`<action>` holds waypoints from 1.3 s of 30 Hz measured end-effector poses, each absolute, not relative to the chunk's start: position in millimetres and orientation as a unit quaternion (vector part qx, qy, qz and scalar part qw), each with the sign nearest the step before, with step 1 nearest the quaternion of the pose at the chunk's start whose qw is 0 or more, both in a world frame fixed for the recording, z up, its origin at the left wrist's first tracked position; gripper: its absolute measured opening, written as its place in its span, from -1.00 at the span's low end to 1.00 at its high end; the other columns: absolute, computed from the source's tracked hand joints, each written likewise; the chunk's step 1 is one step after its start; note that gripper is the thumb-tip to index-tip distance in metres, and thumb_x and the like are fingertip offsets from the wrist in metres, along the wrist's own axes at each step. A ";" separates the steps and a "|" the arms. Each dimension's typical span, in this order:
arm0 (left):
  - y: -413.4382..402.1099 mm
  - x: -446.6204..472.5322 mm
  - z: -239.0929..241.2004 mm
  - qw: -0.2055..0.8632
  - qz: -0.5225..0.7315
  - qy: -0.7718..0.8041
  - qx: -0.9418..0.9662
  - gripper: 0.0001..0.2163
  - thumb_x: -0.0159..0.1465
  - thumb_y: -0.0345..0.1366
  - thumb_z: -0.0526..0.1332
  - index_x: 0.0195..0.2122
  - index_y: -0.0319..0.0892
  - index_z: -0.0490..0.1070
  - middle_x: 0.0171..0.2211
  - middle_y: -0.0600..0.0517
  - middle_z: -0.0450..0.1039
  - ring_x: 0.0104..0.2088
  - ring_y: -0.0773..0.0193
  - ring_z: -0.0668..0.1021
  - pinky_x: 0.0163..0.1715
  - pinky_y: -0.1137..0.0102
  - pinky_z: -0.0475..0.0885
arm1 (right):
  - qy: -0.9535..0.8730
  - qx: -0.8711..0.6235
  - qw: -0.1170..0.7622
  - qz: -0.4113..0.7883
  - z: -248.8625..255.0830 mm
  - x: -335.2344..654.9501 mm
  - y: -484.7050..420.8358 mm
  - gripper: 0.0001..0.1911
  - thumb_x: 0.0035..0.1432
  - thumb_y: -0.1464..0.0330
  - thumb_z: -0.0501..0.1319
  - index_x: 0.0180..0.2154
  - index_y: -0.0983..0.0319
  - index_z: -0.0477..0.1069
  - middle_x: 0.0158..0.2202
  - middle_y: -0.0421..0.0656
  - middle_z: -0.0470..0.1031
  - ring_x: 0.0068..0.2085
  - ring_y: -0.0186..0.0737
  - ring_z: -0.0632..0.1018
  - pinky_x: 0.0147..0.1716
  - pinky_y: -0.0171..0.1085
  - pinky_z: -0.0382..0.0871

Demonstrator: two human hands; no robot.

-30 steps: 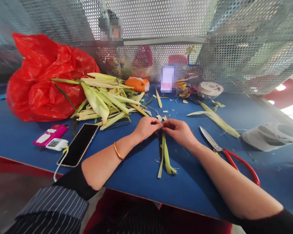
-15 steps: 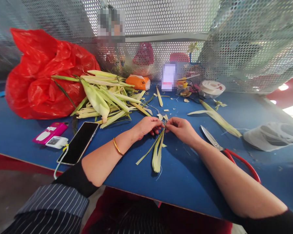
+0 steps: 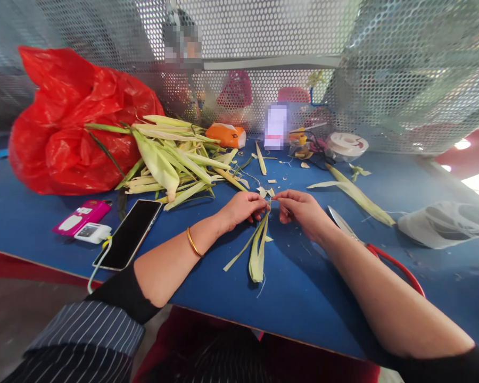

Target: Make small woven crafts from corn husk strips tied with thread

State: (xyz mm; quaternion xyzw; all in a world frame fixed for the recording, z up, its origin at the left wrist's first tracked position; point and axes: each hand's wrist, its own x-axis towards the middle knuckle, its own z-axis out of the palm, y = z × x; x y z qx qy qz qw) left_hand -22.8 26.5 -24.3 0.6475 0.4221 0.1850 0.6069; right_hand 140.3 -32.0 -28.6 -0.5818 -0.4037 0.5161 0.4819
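Close to the middle of the blue table [image 3: 219,287], my left hand [image 3: 245,208] pinches the top of a folded corn husk strip [image 3: 257,260]. The strip hangs down toward me in a loop with a thin loose tail, and a fine pale thread shows by its lower end. My right hand [image 3: 299,207] is just right of the husk's top, thumb and index fingertip pressed together beside it. What those fingertips hold is too small to make out. Red-handled scissors [image 3: 395,266] lie by my right forearm, which partly covers them.
A pile of corn husks [image 3: 183,159] leans against a red plastic bag [image 3: 75,122] at left. A phone [image 3: 130,234] and a magenta packet [image 3: 82,217] lie nearer. White spools [image 3: 347,143], a wrapped roll [image 3: 443,223] and a lit phone screen [image 3: 276,125] stand before the perforated metal screen [image 3: 263,32].
My right hand's fingertips have shifted slightly up and away from the husk's top, with the index finger straighter. The left hand and the husk strip have barely moved.
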 end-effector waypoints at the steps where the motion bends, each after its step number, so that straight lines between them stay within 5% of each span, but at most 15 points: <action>1: 26.0 -22.3 -24.3 0.604 0.187 0.425 0.647 -0.87 0.22 -0.35 0.16 -0.41 -0.25 0.47 -0.56 0.08 0.40 -0.56 0.43 0.45 -0.62 0.56 0.28 | -0.426 -0.584 0.467 0.508 -29.6 140.0 -32.3 -0.85 -0.05 0.31 0.30 -0.40 0.23 0.42 -0.67 -0.35 0.32 -0.66 -0.42 0.38 -0.62 -0.39 0.28; 8: 24.4 -21.2 -24.3 0.605 0.202 0.434 0.636 -0.86 0.23 -0.33 0.16 -0.41 -0.25 0.46 -0.50 0.06 0.44 -0.57 0.45 0.46 -0.63 0.55 0.26 | -0.512 -0.610 0.422 0.433 -41.1 138.2 -31.3 -0.72 -0.11 0.20 0.38 -0.58 0.24 0.39 -0.66 -0.31 0.34 -0.61 -0.42 0.38 -0.60 -0.39 0.21; 15: 28.0 -23.1 -32.0 0.614 0.205 0.395 0.652 -0.73 -0.03 -0.22 0.44 -0.41 -0.25 0.43 -0.55 0.09 0.42 -0.53 0.40 0.46 -0.61 0.54 0.28 | -0.469 -0.598 0.430 0.487 -36.1 139.3 -31.4 -0.80 -0.12 0.27 0.36 -0.55 0.24 0.42 -0.63 -0.27 0.42 -0.57 -0.41 0.43 -0.52 -0.40 0.30; 21: 27.6 -23.2 -33.8 0.610 0.219 0.380 0.659 -0.72 0.02 -0.16 0.41 -0.44 -0.23 0.39 -0.57 0.12 0.38 -0.56 0.43 0.43 -0.62 0.54 0.26 | -0.435 -0.601 0.447 0.499 -31.9 142.0 -31.1 -0.82 -0.09 0.27 0.32 -0.52 0.23 0.40 -0.59 -0.26 0.45 -0.51 -0.36 0.48 -0.50 -0.39 0.34; 29: 26.3 -22.0 -29.9 0.587 0.259 0.394 0.658 -0.84 0.10 -0.24 0.31 -0.43 -0.23 0.40 -0.57 0.12 0.36 -0.55 0.43 0.40 -0.59 0.52 0.26 | -0.599 -0.671 0.314 0.305 -33.0 165.2 -27.6 -0.89 0.05 0.35 0.22 -0.50 0.20 0.42 -0.59 -0.22 0.49 -0.52 -0.29 0.47 -0.51 -0.32 0.29; 35: 27.7 -22.1 -31.7 0.606 0.248 0.389 0.648 -0.86 0.14 -0.25 0.26 -0.40 -0.21 0.38 -0.58 0.14 0.32 -0.56 0.44 0.36 -0.59 0.52 0.21 | -0.476 -0.651 0.416 0.421 -27.7 161.1 -27.6 -0.84 0.08 0.36 0.25 -0.52 0.20 0.37 -0.58 -0.23 0.48 -0.47 -0.30 0.53 -0.52 -0.38 0.33; 39: 28.4 -23.1 -33.4 0.603 0.246 0.379 0.657 -0.83 0.15 -0.21 0.25 -0.40 -0.20 0.36 -0.60 0.16 0.28 -0.58 0.44 0.33 -0.59 0.52 0.19 | -0.369 -0.586 0.479 0.539 -18.9 155.0 -31.0 -0.87 0.09 0.37 0.28 -0.48 0.24 0.40 -0.37 -0.14 0.58 -0.42 -0.31 0.59 -0.54 -0.42 0.39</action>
